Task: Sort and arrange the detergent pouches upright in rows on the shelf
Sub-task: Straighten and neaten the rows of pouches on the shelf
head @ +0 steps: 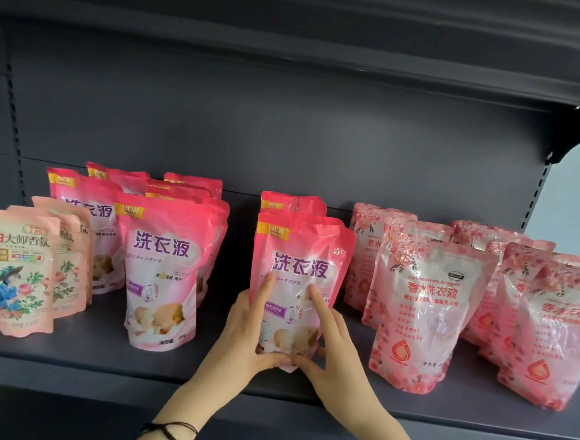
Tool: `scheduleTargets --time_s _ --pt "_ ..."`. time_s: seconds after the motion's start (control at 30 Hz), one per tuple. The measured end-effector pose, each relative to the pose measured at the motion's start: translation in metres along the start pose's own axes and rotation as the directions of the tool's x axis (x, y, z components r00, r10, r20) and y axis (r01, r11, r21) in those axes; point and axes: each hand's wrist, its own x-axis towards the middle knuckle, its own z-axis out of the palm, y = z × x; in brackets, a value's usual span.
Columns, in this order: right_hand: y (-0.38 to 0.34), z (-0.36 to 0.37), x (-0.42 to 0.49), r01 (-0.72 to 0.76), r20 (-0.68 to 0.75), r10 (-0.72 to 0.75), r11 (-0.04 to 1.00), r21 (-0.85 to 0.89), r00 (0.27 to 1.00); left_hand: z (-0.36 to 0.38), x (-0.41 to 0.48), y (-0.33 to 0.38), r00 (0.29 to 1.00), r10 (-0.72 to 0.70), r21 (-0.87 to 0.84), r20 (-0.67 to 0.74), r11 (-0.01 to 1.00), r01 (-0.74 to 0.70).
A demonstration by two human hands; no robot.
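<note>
- Hands are clasped round the lower half of a glossy pink plastic pouch: left hand at its left edge, right hand at its right, thumbs at its base.
- Pouch is held upright between both hands, at the front of a dark grey metal shelf.

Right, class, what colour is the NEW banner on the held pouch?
Yellow banner on the pink pouch; head view.

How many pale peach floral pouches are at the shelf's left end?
3, in one staggered row at the far left: the front pouch, a second behind its right edge, a third peeking farther back. More may be hidden.
</note>
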Motion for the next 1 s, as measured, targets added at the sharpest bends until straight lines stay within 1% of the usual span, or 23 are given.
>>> scheduleTargets --time_s 0.1,0.13,0.27,0.3,0.43,0.57,0.73,0.83,0.93,1.0 --pt "0.002 0.005 0.005 0.005 -0.027 -0.006 0.999 -0.047 1.0 -0.005 0.0 -0.002 1.0 -0.025 0.063 -0.007 0.998 0.025" --pt "0.003 0.007 0.007 0.004 -0.031 -0.006 0.998 -0.058 0.999 -0.006 -0.001 -0.002 0.999 -0.04 0.052 0.0 0.998 0.04" --pt "0.005 0.01 0.01 0.0 -0.039 -0.003 0.997 -0.072 0.999 -0.009 -0.005 -0.005 0.995 -0.077 -0.095 0.068 0.992 0.083" --pt "0.005 0.01 0.01 -0.006 -0.038 0.003 0.997 -0.08 0.999 -0.011 -0.007 -0.006 0.994 -0.079 -0.104 0.079 0.991 0.087" --pt "0.007 0.008 0.008 -0.026 -0.01 0.025 0.997 -0.076 1.0 -0.016 -0.012 -0.005 0.992 -0.085 -0.067 0.088 0.994 0.091" --pt "0.007 0.006 0.008 -0.045 0.054 0.046 0.999 -0.015 0.997 -0.017 -0.011 -0.005 0.992 -0.093 -0.022 0.088 0.995 0.096" --pt "0.008 0.007 0.012 -0.025 0.054 0.027 0.999 -0.04 0.998 -0.015 -0.01 -0.002 0.994 -0.095 -0.01 0.059 0.995 0.096" --pt "0.007 0.003 0.01 -0.011 0.069 0.015 0.998 -0.06 0.997 -0.017 -0.012 -0.001 0.994 -0.086 -0.009 0.072 0.996 0.087" --pt "0.002 -0.014 0.01 0.027 0.088 -0.013 0.987 -0.158 0.996 -0.027 -0.014 0.002 0.989 -0.101 0.023 0.107 0.995 0.099" --pt "-0.006 -0.029 0.01 0.042 0.115 -0.007 0.952 -0.303 0.993 -0.039 -0.015 0.007 0.983 -0.119 0.125 0.141 0.987 0.102"
